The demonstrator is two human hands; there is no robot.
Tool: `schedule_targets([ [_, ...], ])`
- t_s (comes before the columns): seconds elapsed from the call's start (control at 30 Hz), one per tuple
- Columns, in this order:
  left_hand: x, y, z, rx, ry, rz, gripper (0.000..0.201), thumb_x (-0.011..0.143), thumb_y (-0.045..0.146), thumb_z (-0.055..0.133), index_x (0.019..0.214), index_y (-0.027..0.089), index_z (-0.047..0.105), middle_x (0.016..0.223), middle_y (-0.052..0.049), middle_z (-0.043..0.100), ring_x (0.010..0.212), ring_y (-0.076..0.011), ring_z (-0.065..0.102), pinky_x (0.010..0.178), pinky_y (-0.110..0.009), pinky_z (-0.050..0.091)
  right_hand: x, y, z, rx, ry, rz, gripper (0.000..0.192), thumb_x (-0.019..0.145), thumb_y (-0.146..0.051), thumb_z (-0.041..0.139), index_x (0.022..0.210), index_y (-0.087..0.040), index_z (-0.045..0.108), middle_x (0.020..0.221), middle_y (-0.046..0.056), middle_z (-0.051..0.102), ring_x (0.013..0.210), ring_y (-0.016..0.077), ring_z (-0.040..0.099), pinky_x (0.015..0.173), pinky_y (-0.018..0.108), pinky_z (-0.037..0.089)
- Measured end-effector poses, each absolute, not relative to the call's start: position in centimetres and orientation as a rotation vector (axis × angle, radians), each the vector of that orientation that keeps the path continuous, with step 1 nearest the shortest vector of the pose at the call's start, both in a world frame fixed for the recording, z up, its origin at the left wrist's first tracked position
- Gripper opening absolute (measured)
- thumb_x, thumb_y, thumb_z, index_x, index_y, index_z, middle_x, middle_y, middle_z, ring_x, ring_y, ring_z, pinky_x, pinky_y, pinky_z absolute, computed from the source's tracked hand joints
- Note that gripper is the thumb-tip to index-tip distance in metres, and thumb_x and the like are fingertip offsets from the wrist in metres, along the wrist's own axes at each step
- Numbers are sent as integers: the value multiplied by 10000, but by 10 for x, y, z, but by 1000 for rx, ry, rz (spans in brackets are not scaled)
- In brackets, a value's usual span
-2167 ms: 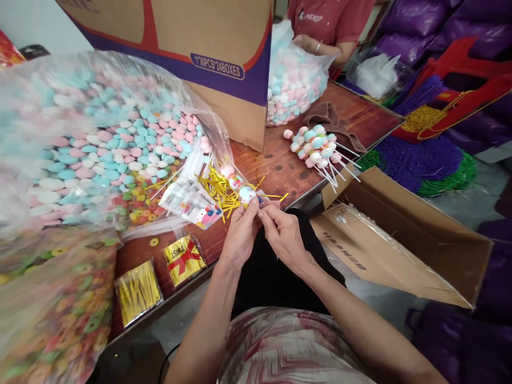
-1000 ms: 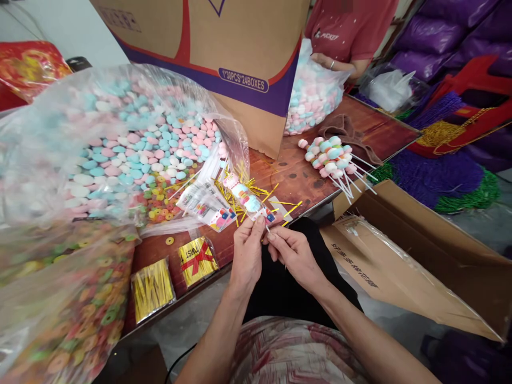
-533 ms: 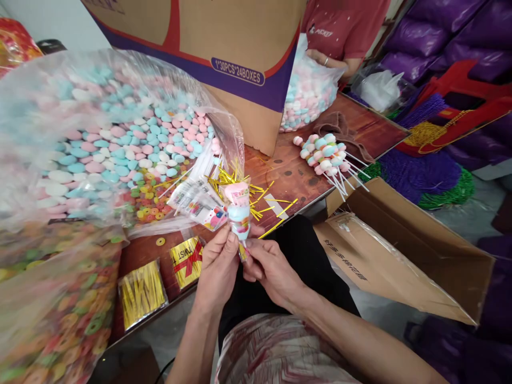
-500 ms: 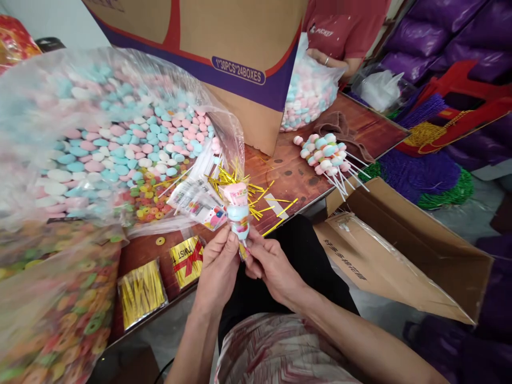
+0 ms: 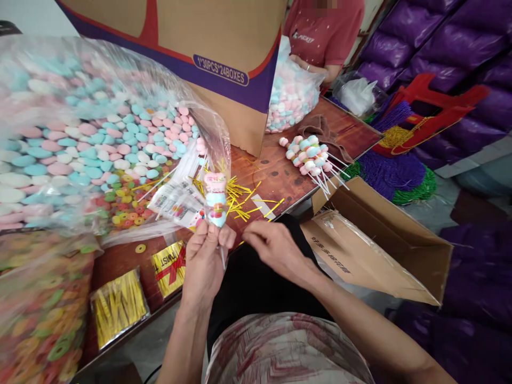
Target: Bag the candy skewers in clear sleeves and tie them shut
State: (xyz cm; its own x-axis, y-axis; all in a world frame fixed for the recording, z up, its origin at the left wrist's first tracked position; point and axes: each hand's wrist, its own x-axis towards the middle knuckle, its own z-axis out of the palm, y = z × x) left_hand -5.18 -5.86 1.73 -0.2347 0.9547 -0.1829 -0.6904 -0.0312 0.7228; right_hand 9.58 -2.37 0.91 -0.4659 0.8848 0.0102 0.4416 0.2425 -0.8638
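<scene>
My left hand (image 5: 206, 256) pinches a marshmallow lollipop (image 5: 216, 200) upright by its white stick, just below the sweets. Pink and blue marshmallows and orange gummy rings are stacked on it inside a clear printed wrapper. To its right, my right hand (image 5: 272, 242) is closed with curled fingers, apart from the lollipop. A thin gold twist tie (image 5: 241, 243) shows at its fingertips, mostly hidden. Loose gold twist ties (image 5: 239, 198) lie on the table behind the hands, beside printed clear wrappers (image 5: 176, 200) and white sticks (image 5: 180, 170).
A large bag of marshmallows (image 5: 92, 138) and gummy rings (image 5: 128, 202) cover the left. Twist-tie packs (image 5: 120, 308) lie on the near table edge. Finished marshmallow sticks (image 5: 308, 154) are piled at right, above an open carton (image 5: 372, 245). A big box (image 5: 216, 32) stands behind; a person (image 5: 324, 37) sits beyond.
My right hand has come away from the lollipop's stick and moved right. My left hand keeps the lollipop, its stick now visible below. The view has shifted slightly right.
</scene>
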Motion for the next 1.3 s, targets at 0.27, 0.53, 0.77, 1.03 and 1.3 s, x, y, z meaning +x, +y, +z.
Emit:
schedule_targets([
  [0.27, -54, -47, 9, 372, 865, 1493, 231, 774, 161, 753, 978, 171, 647, 752, -4, 531, 643, -73, 463, 575, -152, 415, 136, 41, 6, -1655, -2534, -108, 181, 932, -165, 496, 884, -164, 671, 905, 115, 659, 832, 229, 545, 703, 337, 315],
  [0.53, -49, -40, 0, 256, 775, 1491, 236, 745, 156, 786, 786, 164, 554, 679, 19, 536, 574, -50, 452, 558, -153, 414, 141, 57, -15, -1434, -2515, 135, 163, 896, -114, 404, 872, -153, 560, 861, 107, 605, 774, 215, 505, 699, 334, 334],
  [0.77, -42, -38, -2, 199, 839, 1458, 267, 703, 230, 823, 819, 176, 589, 677, 19, 581, 512, -43, 449, 496, -153, 361, 125, 9, 4, -1165, -1665, 1059, 106, 970, -271, 419, 877, -231, 452, 818, -13, 561, 594, 106, 472, 582, 255, 384],
  [1.03, -28, -37, -7, 368, 1019, 1522, 167, 772, 236, 693, 838, 175, 552, 627, 46, 520, 473, -33, 336, 455, -158, 260, 100, -20, -2, -1062, -1772, 1245, 117, 948, -272, 476, 865, -216, 535, 763, -13, 513, 640, 115, 455, 608, 257, 385],
  [1.3, -16, -41, -5, 577, 1103, 1581, 110, 817, 199, 622, 857, 218, 522, 702, 50, 514, 556, -63, 413, 545, -171, 371, 95, -18, -2, -1079, -1505, 1418, 158, 892, -318, 590, 788, -201, 568, 717, -25, 554, 617, 104, 498, 595, 242, 414],
])
